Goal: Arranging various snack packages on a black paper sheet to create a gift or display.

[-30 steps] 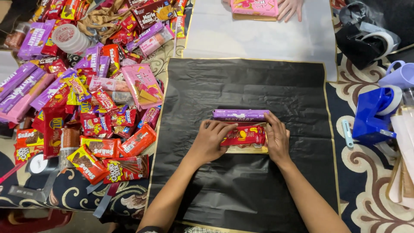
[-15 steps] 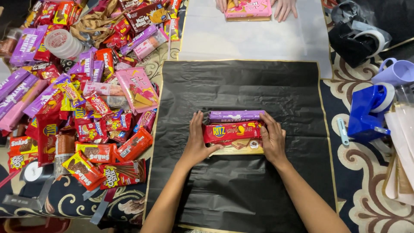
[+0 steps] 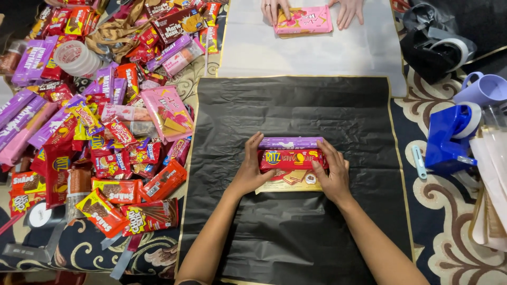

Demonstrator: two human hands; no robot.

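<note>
I saw a large black sheet [image 3: 296,211] spread on the patterned carpet [image 3: 433,253], crinkled and with a thin gold edge. It was the biggest thing in view. Beyond it lay a white sheet [image 3: 311,53], and on that a pink packet [image 3: 303,20] with another person's two hands [image 3: 346,9] beside it.

On the left of the black sheet there was a wide heap of snack packets [image 3: 90,121]. Most of them were red, some were long and purple, a few pink, and one flat pink pack [image 3: 169,112] lay near the sheet's edge. A roll of clear tape [image 3: 76,57] rested among them at the upper left. On the right stood a blue tape dispenser [image 3: 449,137], a black tape dispenser [image 3: 433,50] further up, and a lilac mug [image 3: 483,89] between them.

In the middle of the black sheet were the packs I was working with. A long red biscuit pack [image 3: 290,159] lay across, with yellow letters and a round biscuit picture on its face. A thin purple bar [image 3: 290,142] touched its far side, parallel to it. A pale yellow wafer pack [image 3: 288,180] lay under its near side and showed brown squares.

My left hand [image 3: 248,171] pressed against the left end of the red pack with fingers spread and flat. My right hand [image 3: 332,171] pressed the right end in the same way. Both hands were open against the stack, not closed around it.
</note>
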